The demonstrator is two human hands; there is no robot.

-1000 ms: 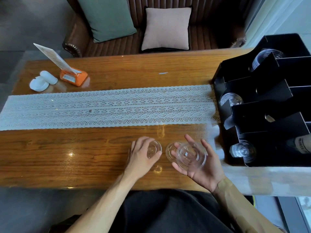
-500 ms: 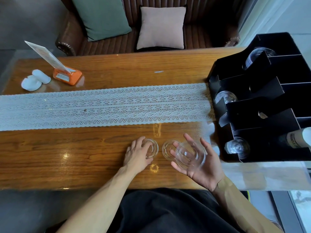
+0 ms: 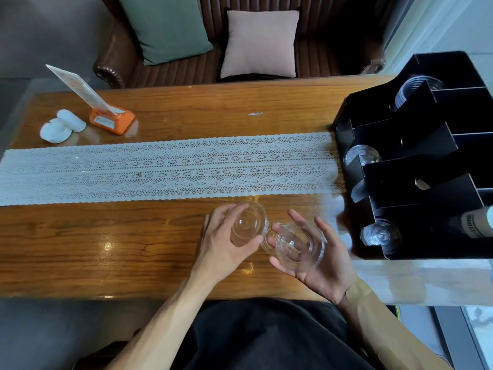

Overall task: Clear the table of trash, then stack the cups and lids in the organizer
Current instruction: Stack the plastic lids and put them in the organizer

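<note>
My left hand [image 3: 222,245] grips a clear plastic lid [image 3: 249,222], lifted off the wooden table [image 3: 106,252] and tilted toward me. My right hand [image 3: 317,260], palm up, holds a stack of clear lids [image 3: 298,243] in its curled fingers. Another clear lid [image 3: 268,241] lies on the table between both hands, partly hidden by them. The black organizer [image 3: 416,169] stands at the right end of the table; clear cups or lids show in its slots [image 3: 361,156], [image 3: 380,235], [image 3: 416,88].
A white lace runner [image 3: 160,169] crosses the table. At the far left stand an orange card holder [image 3: 110,118] with a menu card and white folded cloths [image 3: 60,126]. A leather sofa with cushions [image 3: 260,44] is behind the table.
My left hand has picked the lid up off the table and raised it toward the right hand. The right hand has stayed with its stack.
</note>
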